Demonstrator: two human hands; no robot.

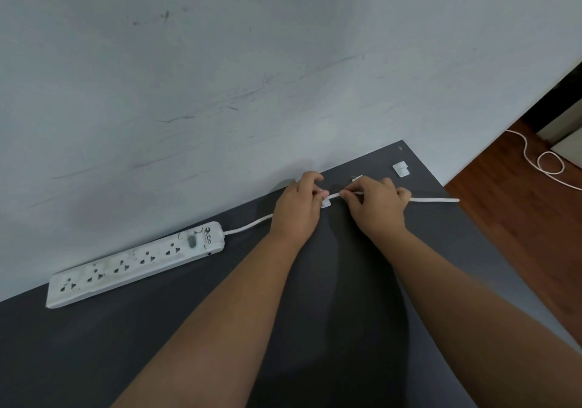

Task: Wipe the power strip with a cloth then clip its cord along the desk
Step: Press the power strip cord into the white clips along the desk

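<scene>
A white power strip [135,264] lies along the wall on the dark grey desk [157,344], at the left. Its white cord [248,225] runs right from the strip's end, through both hands, to the desk's right edge. My left hand [297,207] pinches the cord over a small white clip [326,203] stuck to the desk. My right hand [374,207] grips the cord just to the right of that clip. A second clip [356,178] peeks out behind my right hand, mostly hidden. A third clip [401,169] sits near the desk's far right corner. No cloth is in view.
A scuffed pale wall [220,77] rises directly behind the desk. Past the desk's right edge lies a wooden floor [519,203], with the cord [548,163] looping across it.
</scene>
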